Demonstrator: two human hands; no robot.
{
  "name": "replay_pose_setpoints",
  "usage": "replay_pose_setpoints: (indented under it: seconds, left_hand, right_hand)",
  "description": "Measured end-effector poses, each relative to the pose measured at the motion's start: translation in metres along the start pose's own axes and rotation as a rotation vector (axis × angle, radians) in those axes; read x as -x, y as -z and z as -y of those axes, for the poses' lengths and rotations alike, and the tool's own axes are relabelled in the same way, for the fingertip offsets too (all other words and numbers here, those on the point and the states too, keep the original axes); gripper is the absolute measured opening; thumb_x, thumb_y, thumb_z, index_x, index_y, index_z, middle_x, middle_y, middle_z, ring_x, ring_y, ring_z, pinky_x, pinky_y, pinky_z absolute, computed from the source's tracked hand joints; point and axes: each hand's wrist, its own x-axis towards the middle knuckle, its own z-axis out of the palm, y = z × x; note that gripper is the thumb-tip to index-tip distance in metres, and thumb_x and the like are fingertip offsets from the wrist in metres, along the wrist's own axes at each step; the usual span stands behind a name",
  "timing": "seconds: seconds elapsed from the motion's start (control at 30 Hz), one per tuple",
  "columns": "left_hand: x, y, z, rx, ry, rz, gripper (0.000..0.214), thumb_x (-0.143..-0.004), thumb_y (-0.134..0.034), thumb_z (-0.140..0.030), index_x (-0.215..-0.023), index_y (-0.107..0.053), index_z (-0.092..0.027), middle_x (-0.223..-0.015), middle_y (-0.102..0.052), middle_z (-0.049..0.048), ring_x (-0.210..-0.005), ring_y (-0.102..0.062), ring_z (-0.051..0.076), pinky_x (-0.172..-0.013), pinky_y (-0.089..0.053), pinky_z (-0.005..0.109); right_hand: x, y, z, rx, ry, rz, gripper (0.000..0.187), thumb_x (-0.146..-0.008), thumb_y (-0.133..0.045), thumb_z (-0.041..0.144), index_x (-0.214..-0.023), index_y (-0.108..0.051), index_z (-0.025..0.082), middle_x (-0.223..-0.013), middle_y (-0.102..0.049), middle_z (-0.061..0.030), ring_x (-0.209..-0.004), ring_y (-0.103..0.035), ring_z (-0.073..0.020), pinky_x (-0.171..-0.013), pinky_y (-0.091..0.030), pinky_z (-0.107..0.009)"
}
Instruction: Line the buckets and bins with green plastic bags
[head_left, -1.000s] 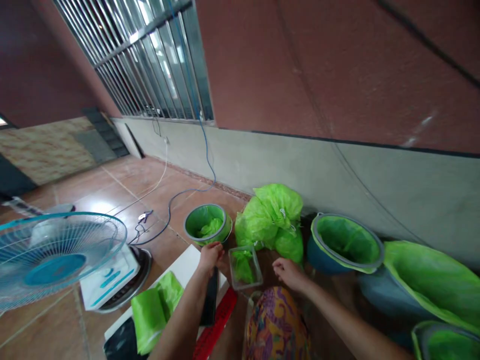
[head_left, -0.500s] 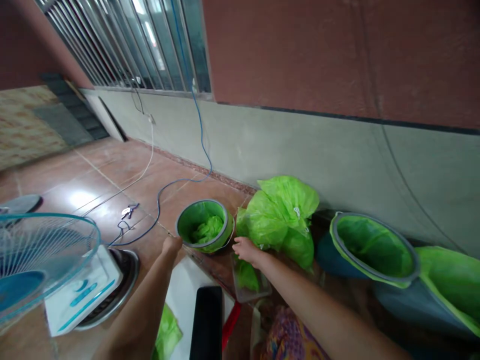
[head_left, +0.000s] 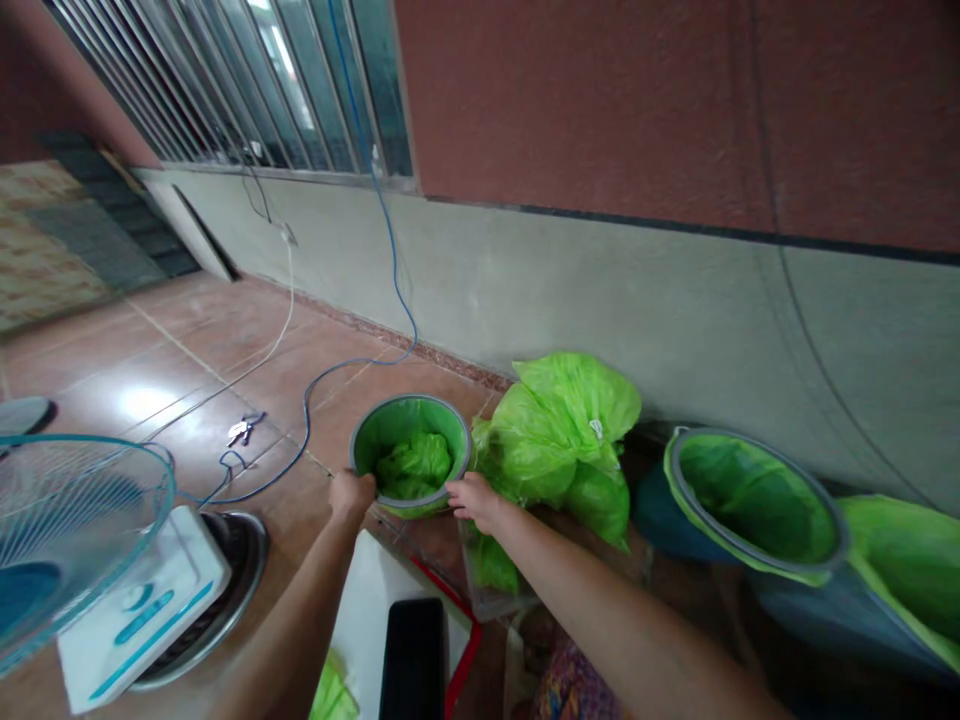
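A small round green bucket (head_left: 397, 420) with a grey rim stands on the tiled floor near the wall, crumpled green plastic (head_left: 414, 465) inside it. My left hand (head_left: 351, 494) is closed on its near left rim. My right hand (head_left: 471, 497) grips the near right rim with curled fingers. Just below my right forearm sits a clear plastic box (head_left: 491, 580) with green plastic in it.
Tied green bags (head_left: 562, 430) lie right of the bucket, then larger green-lined tubs (head_left: 750, 500) along the wall. A blue fan (head_left: 67, 540) stands at left. A blue cable (head_left: 315, 380) and keys (head_left: 241, 430) lie on the floor. A black phone (head_left: 412, 655) rests on a white board.
Both hands reached forward from the clear box and the white board to the small green bucket and closed on its rim. The view shifted forward and left.
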Motion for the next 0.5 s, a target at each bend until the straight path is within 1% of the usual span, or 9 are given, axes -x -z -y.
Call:
replay_pose_setpoints:
  seconds: [0.07, 0.13, 0.17, 0.23, 0.3, 0.37, 0.4, 0.43, 0.5]
  left_hand:
    - [0.019, 0.024, -0.008, 0.003, -0.060, -0.032, 0.026, -0.069, -0.055, -0.024, -0.086, -0.068, -0.009, -0.076, -0.071, 0.0171, -0.075, -0.067, 0.029, -0.055, -0.045, 0.030]
    - [0.047, 0.055, -0.019, 0.020, -0.172, -0.055, 0.028, -0.071, -0.052, -0.029, -0.085, -0.066, -0.010, -0.070, -0.069, 0.0132, -0.068, -0.065, 0.026, -0.052, -0.043, 0.028]
    - [0.065, 0.072, -0.026, 0.018, -0.239, -0.072, 0.028, -0.072, -0.051, -0.032, -0.084, -0.065, -0.011, -0.070, -0.069, 0.0121, -0.066, -0.064, 0.024, -0.051, -0.041, 0.027]
    - [0.104, 0.102, -0.044, -0.015, -0.365, -0.104, 0.027, -0.073, -0.049, -0.035, -0.083, -0.062, -0.013, -0.070, -0.068, 0.0098, -0.064, -0.063, 0.022, -0.051, -0.038, 0.026]
    - [0.148, 0.125, -0.064, -0.073, -0.460, -0.103, 0.026, -0.074, -0.049, -0.036, -0.083, -0.060, -0.015, -0.069, -0.066, 0.0078, -0.063, -0.062, 0.022, -0.051, -0.037, 0.026]
    - [0.191, 0.135, -0.084, -0.120, -0.529, -0.118, 0.023, -0.075, -0.050, -0.034, -0.087, -0.059, -0.016, -0.071, -0.067, 0.0070, -0.067, -0.063, 0.023, -0.052, -0.036, 0.025]
    - [0.212, 0.134, -0.092, -0.151, -0.550, -0.120, 0.022, -0.075, -0.051, -0.033, -0.089, -0.058, -0.017, -0.072, -0.067, 0.0070, -0.068, -0.064, 0.024, -0.053, -0.036, 0.026]
    - [0.232, 0.131, -0.100, -0.178, -0.576, -0.115, 0.022, -0.076, -0.052, -0.032, -0.091, -0.058, -0.017, -0.073, -0.067, 0.0072, -0.070, -0.064, 0.024, -0.054, -0.036, 0.026]
    - [0.269, 0.114, -0.111, -0.223, -0.635, -0.076, 0.023, -0.077, -0.053, -0.030, -0.095, -0.057, -0.018, -0.076, -0.068, 0.0081, -0.074, -0.065, 0.026, -0.057, -0.037, 0.027]
  right_hand:
    - [0.023, 0.014, 0.010, 0.018, 0.042, 0.003, 0.010, -0.085, -0.055, 0.023, -0.093, -0.055, 0.015, -0.083, -0.064, -0.0035, -0.069, -0.060, -0.0093, -0.061, -0.047, -0.021]
    - [0.053, 0.029, 0.023, 0.053, 0.115, -0.004, 0.011, -0.087, -0.054, 0.026, -0.089, -0.054, 0.015, -0.070, -0.063, -0.0009, -0.058, -0.058, -0.0088, -0.052, -0.046, -0.019]
    - [0.071, 0.038, 0.029, 0.079, 0.160, -0.021, 0.012, -0.088, -0.053, 0.028, -0.088, -0.054, 0.016, -0.065, -0.061, 0.0001, -0.053, -0.057, -0.0088, -0.047, -0.044, -0.018]
    - [0.109, 0.058, 0.039, 0.153, 0.240, -0.102, 0.015, -0.090, -0.052, 0.030, -0.085, -0.053, 0.016, -0.057, -0.059, 0.0016, -0.046, -0.055, -0.0091, -0.041, -0.041, -0.017]
    - [0.150, 0.080, 0.041, 0.213, 0.290, -0.203, 0.017, -0.090, -0.052, 0.032, -0.082, -0.052, 0.016, -0.052, -0.057, 0.0025, -0.042, -0.055, -0.0093, -0.037, -0.039, -0.016]
    - [0.192, 0.106, 0.033, 0.219, 0.317, -0.265, 0.017, -0.090, -0.052, 0.032, -0.082, -0.051, 0.016, -0.052, -0.057, 0.0029, -0.041, -0.055, -0.0090, -0.036, -0.039, -0.015]
    - [0.212, 0.120, 0.024, 0.199, 0.327, -0.280, 0.016, -0.089, -0.053, 0.031, -0.082, -0.050, 0.016, -0.052, -0.057, 0.0030, -0.041, -0.055, -0.0087, -0.035, -0.039, -0.015]
    - [0.232, 0.134, 0.012, 0.165, 0.332, -0.293, 0.015, -0.089, -0.053, 0.030, -0.083, -0.050, 0.017, -0.053, -0.058, 0.0031, -0.041, -0.055, -0.0085, -0.035, -0.039, -0.014]
    - [0.268, 0.161, -0.018, 0.080, 0.312, -0.324, 0.011, -0.089, -0.051, 0.027, -0.083, -0.048, 0.017, -0.055, -0.059, 0.0029, -0.041, -0.056, -0.0091, -0.035, -0.041, -0.015]
